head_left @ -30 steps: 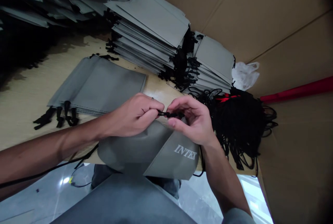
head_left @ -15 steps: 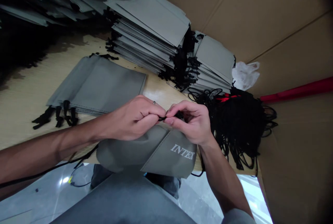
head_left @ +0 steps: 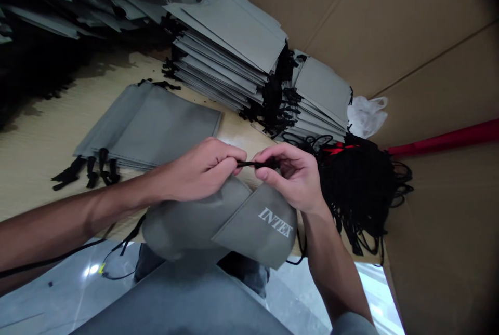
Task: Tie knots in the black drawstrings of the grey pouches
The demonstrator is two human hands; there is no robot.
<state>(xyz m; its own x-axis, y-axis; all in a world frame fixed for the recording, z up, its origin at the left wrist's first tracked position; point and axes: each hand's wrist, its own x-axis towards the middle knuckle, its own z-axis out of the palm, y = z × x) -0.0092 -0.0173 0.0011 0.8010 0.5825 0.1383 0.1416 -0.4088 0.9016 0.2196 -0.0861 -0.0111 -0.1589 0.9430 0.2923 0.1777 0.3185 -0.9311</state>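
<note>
Left hand [head_left: 202, 169] is curled into a loose fist, thumb and forefinger pinched on one end of a thin black cord [head_left: 248, 164]. Right hand [head_left: 294, 179] faces it, its fingertips closed on the other end of the same short stretch, the remaining fingers bent inward. The cord is pulled taut between them and its long axis runs nearly level, left to right, just above the mouth of a grey bag [head_left: 249, 226].

That bag is soft, matte, felt-like non-woven cloth. It lies under both hands at the near edge of the counter [head_left: 35, 153], bulging and folded so that one flap turns up and shows white "INTEX" lettering; its lower part hangs over the edge toward the person.

Beyond the left hand a flat pile [head_left: 156, 127] of the same grey bags lies on the pale wood-grain counter, rectangular, with black knotted cord ends sticking out at its near-left edge. Farther back stands a tall stack [head_left: 230, 59] of bags, leaning, its sheets fanned like cards, and to its right a shorter stack [head_left: 323, 91], both with black cord ends bunched at the side between them. Right of the right hand sits a tangle of black cords [head_left: 358, 189], loose and wiry, with a red tie [head_left: 337, 148] at its top. A crumpled white plastic bag [head_left: 366, 114] lies behind it, near a red bar [head_left: 444, 137] against the brown cardboard wall [head_left: 390, 23].
</note>
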